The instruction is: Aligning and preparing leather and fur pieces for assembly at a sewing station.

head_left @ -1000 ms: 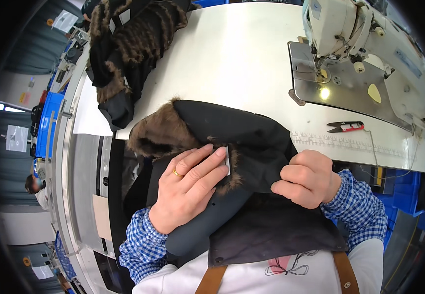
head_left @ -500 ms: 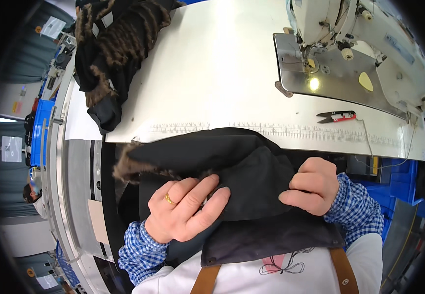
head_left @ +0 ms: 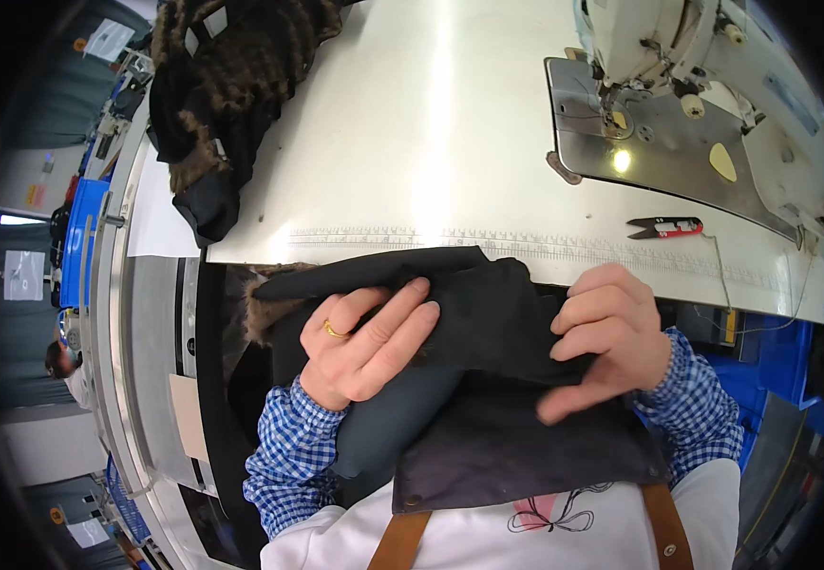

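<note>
A black garment piece [head_left: 492, 318] with brown fur along its left end lies bunched over the table's front edge and my lap. My left hand [head_left: 369, 344], with a gold ring, is closed on its left part; the fingers lie on top of the cloth and the thumb is hidden. At the garment's right end is my right hand [head_left: 616, 337]. Its fingers are curled by the cloth edge and its thumb points away from them, with no cloth seen pinched between.
A sewing machine [head_left: 687, 123] stands at the far right of the white table [head_left: 383, 161]. Red and black thread snips [head_left: 666, 227] lie before it, beside a loose thread. More black, fur-trimmed garments [head_left: 241, 95] are heaped at the far left. A person [head_left: 68, 366] is beyond the left side.
My left hand has moved up and slightly right, shifting and folding the garment. My right hand has loosened from a pinch, its thumb swinging down away from the fingers.
</note>
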### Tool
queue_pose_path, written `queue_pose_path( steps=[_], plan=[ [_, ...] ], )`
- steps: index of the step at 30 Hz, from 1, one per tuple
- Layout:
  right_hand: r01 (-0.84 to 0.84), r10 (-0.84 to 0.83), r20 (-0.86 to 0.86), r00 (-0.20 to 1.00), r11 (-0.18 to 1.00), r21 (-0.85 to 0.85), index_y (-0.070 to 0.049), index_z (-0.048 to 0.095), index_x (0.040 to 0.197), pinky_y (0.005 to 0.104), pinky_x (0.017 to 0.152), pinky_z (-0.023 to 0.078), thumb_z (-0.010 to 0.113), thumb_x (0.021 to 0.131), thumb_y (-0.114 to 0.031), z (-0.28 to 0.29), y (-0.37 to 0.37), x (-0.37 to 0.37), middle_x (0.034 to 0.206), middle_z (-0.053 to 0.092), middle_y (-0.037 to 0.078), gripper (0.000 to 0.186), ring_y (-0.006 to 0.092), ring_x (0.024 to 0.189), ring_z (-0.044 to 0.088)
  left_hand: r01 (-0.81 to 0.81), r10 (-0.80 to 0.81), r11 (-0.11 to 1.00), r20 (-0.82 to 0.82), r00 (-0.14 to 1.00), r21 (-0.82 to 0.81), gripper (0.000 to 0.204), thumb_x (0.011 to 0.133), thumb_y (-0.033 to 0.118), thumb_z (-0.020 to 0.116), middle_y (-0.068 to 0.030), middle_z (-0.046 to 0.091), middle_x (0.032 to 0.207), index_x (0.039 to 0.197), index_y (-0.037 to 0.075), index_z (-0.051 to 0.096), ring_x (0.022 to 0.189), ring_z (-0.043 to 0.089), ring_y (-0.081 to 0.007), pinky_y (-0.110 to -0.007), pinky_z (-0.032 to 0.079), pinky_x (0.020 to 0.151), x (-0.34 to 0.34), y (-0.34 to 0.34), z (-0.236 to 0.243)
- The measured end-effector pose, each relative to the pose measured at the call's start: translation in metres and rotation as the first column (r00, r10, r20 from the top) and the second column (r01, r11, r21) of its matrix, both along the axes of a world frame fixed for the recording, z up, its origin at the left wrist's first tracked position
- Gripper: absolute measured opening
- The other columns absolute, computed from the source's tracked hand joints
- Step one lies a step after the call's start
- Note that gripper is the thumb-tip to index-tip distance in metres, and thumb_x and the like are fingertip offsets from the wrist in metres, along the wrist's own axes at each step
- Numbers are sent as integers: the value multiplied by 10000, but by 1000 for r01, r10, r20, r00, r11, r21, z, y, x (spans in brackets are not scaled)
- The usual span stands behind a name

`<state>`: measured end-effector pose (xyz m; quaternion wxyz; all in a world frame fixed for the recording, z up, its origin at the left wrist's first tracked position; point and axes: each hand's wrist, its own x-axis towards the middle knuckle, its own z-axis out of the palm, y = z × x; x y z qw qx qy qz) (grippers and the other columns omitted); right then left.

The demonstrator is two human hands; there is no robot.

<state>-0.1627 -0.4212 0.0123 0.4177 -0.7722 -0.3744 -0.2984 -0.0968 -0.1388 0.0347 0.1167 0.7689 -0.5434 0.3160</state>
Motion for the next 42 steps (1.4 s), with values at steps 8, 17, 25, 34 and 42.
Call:
queue_pose_path(
  steps=[8,17,25,34,42],
  plan=[
    [-37,49,-357,933,999,40,-14,559,1241,403,856,501,675,868,-209,35,67,84,1138,620,204,436,362,996,626,77,-78,997,-15,997,-31,231,753,151,708,-60,709,954,973,81,697,753,586,-165,-248,452,586,1,-4,-6],
    [52,172,-665,727,952,302,-13,601,948,246,594,407,544,1008,-188,51,52,78,683,506,25,193,84,651,465,162,-187,982,-544,818,-94,277,773,130,695,-88,632,765,1005,-21,700,521,529,-158,-270,454,456,-31,25,75],
    [-194,424,-882,207,901,388,-34,606,924,199,606,403,483,1033,-364,54,2,66,809,532,-26,368,55,709,476,2,-65,996,-697,715,-90,310,725,104,785,-256,409,1463,1033,115,754,741,669,-166,-238,535,614,27,-1,83],
    [-246,428,-902,56,882,403,-2,669,1015,213,544,414,719,888,-313,26,-5,62,799,615,-15,340,57,616,509,65,-94,996,-756,648,-68,415,631,156,805,-228,403,1482,1043,144,762,759,673,-165,-260,556,658,30,-4,66],
    [124,-8,-631,776,982,140,-39,516,864,242,680,461,800,780,-39,43,-9,45,777,563,-14,296,45,742,544,74,-73,997,-664,745,-26,315,738,300,788,-196,487,1413,981,103,756,622,592,-130,-244,518,576,34,-17,63]
  ],
)
